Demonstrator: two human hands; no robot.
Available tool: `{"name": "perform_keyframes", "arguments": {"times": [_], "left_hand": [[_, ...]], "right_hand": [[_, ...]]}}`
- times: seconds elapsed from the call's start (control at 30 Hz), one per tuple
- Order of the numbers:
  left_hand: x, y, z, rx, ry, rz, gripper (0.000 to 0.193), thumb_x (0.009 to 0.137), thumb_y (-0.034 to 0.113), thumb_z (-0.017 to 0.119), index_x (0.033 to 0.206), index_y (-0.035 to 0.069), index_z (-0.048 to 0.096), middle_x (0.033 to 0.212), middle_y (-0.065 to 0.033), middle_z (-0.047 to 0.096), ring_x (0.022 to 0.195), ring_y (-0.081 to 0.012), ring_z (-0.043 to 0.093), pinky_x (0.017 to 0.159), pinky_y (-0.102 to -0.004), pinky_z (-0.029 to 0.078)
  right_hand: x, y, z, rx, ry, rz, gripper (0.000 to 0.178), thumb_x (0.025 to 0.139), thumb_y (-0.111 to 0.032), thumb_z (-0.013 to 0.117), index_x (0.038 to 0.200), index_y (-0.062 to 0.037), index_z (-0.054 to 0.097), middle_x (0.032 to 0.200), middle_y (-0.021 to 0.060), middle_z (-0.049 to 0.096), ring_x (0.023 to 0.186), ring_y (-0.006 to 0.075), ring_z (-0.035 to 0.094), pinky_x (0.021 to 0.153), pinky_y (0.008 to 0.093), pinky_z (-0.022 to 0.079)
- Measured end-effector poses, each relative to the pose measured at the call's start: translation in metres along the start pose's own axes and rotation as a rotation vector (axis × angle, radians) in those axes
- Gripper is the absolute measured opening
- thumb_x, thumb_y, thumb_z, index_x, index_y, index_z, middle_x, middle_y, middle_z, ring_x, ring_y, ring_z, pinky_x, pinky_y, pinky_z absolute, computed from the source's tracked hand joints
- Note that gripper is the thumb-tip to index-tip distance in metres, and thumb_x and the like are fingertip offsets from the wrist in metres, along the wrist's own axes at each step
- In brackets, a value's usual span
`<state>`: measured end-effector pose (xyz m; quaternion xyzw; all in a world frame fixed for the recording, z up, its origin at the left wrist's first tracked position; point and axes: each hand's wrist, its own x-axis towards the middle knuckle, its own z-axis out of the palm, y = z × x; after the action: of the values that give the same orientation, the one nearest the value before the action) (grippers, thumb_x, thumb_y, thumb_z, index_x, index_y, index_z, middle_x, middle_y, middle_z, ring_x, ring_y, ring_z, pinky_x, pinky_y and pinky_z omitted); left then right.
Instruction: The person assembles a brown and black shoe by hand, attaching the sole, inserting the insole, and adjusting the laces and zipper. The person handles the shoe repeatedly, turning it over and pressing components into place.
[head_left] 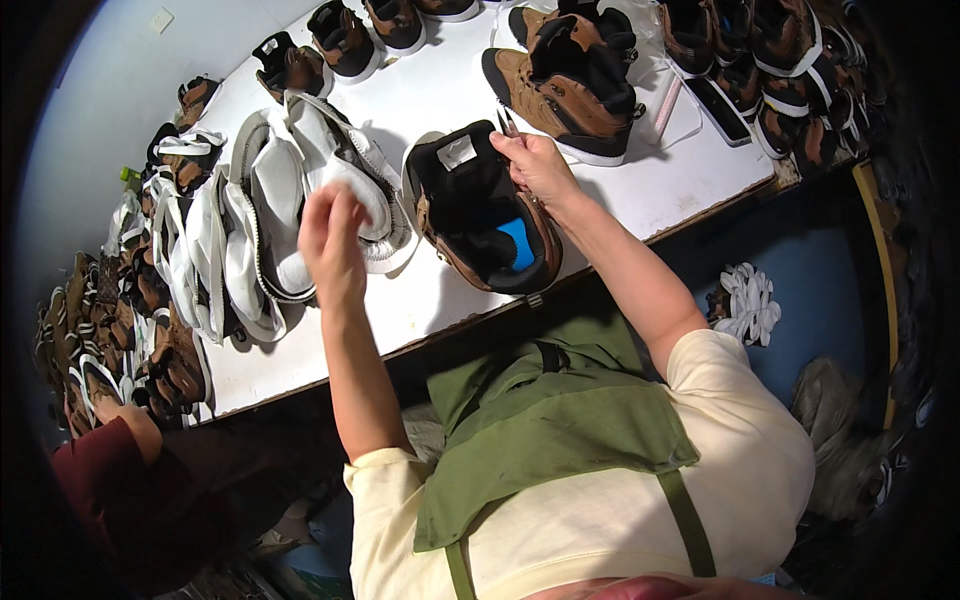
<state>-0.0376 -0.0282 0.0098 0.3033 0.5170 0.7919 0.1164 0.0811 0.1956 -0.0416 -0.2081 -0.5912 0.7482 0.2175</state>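
Right hand (537, 168) was closed on a slim tool (507, 124) and the brown boot (470, 215) at its one o'clock, above the white table (690, 190); left hand (335, 228), curled, blurred at nine o'clock, had unclear contents.

A pale, bluish-white wall (120, 75) rises at the upper left, with a small light square (160, 20) on it. A long white surface (690, 185) with a dark front edge runs slantwise beside it, brightly lit, with soft shadows. The floor (815, 265) is blue, bordered at right by a yellowish strip (876, 255).
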Motion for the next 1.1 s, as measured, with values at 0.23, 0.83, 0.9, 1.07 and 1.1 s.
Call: {"name": "perform_keyframes", "arguments": {"times": [0.23,0.83,0.9,1.07,1.1], "left_hand": [[-0.093,-0.014,-0.014,0.402,-0.093,-0.502,0.047,0.091,0.02,0.062,0.13,-0.002,0.049,0.124,-0.0127,0.053,0.101,-0.0203,0.061,0.078,-0.0311,0.053],[-0.017,-0.084,0.085,0.629,-0.094,-0.066,0.073,0.085,0.026,0.062,0.142,-0.007,0.03,0.147,-0.0314,0.03,0.139,-0.0429,0.028,0.115,-0.0433,0.024],[-0.015,-0.092,0.088,0.62,-0.034,-0.085,0.069,0.085,0.024,0.063,0.14,-0.004,0.033,0.141,-0.0279,0.038,0.132,-0.0405,0.038,0.11,-0.0418,0.032],[-0.009,-0.104,0.069,0.453,0.06,-0.136,0.058,0.087,0.019,0.062,0.137,-0.002,0.04,0.13,-0.0236,0.049,0.12,-0.0349,0.051,0.101,-0.0386,0.041],[-0.008,-0.104,0.066,0.408,0.071,-0.117,0.057,0.088,0.018,0.061,0.137,-0.002,0.041,0.131,-0.0234,0.049,0.12,-0.0338,0.051,0.1,-0.0382,0.041]], "right_hand": [[0.016,-0.007,0.02,-0.126,0.048,-0.353,0.033,0.099,-0.03,0.057,0.073,-0.0129,0.047,0.064,-0.0106,0.035,0.058,0.0021,0.031,0.049,0.0222,0.029],[0.003,-0.071,-0.103,-1.528,0.394,-0.452,0.03,0.083,-0.031,0.072,0.108,-0.0145,0.071,0.085,0.0114,0.07,0.079,0.0299,0.068,0.069,0.039,0.053],[0.006,-0.07,-0.109,-1.472,0.434,-0.37,0.028,0.084,-0.03,0.071,0.108,-0.0159,0.071,0.086,0.0117,0.07,0.079,0.0307,0.068,0.069,0.0404,0.053],[0.016,-0.092,-0.11,-1.374,0.357,-0.175,0.026,0.091,-0.031,0.064,0.106,-0.0104,0.071,0.082,0.0101,0.072,0.073,0.0274,0.067,0.067,0.0348,0.051],[0.02,-0.089,-0.12,-1.197,0.327,-0.271,0.027,0.092,-0.03,0.063,0.105,-0.0077,0.071,0.082,0.0088,0.072,0.072,0.0238,0.066,0.067,0.0339,0.051]]}}
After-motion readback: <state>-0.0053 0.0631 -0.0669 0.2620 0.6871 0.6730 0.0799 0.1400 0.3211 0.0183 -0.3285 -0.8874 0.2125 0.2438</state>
